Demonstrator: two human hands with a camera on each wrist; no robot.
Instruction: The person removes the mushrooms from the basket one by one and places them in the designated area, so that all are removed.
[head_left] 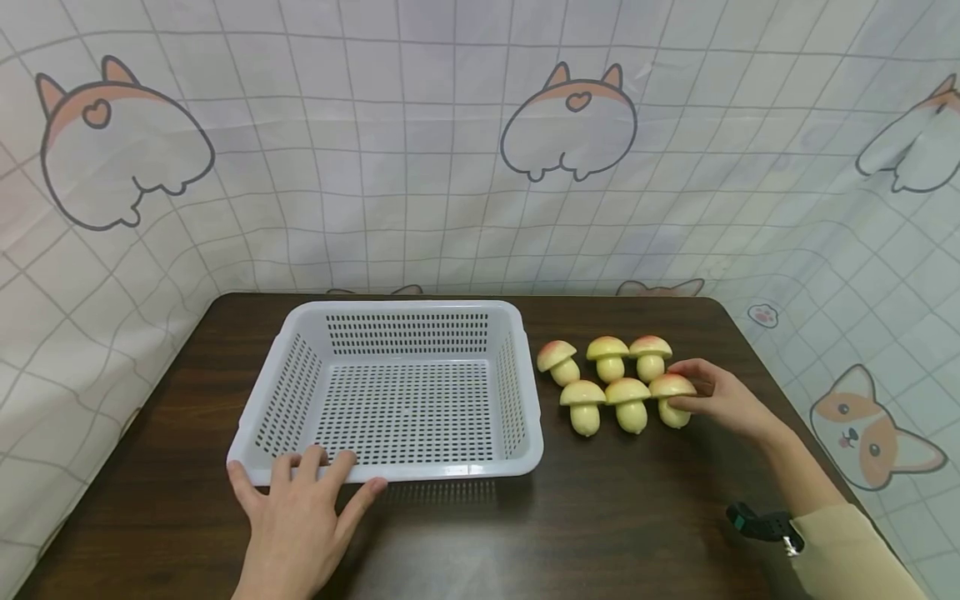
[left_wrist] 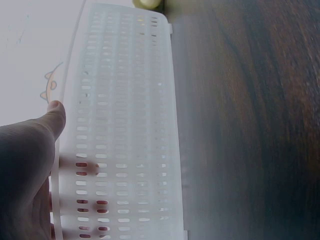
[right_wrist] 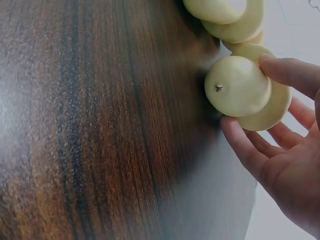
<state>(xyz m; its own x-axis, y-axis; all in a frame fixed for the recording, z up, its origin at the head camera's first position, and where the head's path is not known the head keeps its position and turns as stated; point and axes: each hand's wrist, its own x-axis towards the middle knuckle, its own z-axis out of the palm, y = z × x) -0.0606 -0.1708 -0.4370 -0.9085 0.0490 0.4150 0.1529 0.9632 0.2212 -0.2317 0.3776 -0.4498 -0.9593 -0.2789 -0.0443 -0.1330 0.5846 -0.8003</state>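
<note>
A white perforated plastic basket (head_left: 405,472) stands on the table with nothing in it. My left hand (head_left: 300,512) holds its near rim at the left corner, fingers hooked over the edge and thumb (left_wrist: 57,117) along the outside. Through the slots of the basket wall (left_wrist: 125,125), fingertips show on the inner side. On the right, my right hand (head_left: 723,400) pinches a toy mushroom (head_left: 675,412), yellow with a reddish cap, between thumb and fingers. The right wrist view shows the round stem end of this mushroom (right_wrist: 235,87) facing the camera.
Several similar mushrooms lie in two rows right of the basket, including a near-row one (head_left: 630,408) and a far-row one (head_left: 607,358). The dark wooden table (head_left: 600,517) ends at a patterned cloth (head_left: 450,208) hanging behind and at the sides.
</note>
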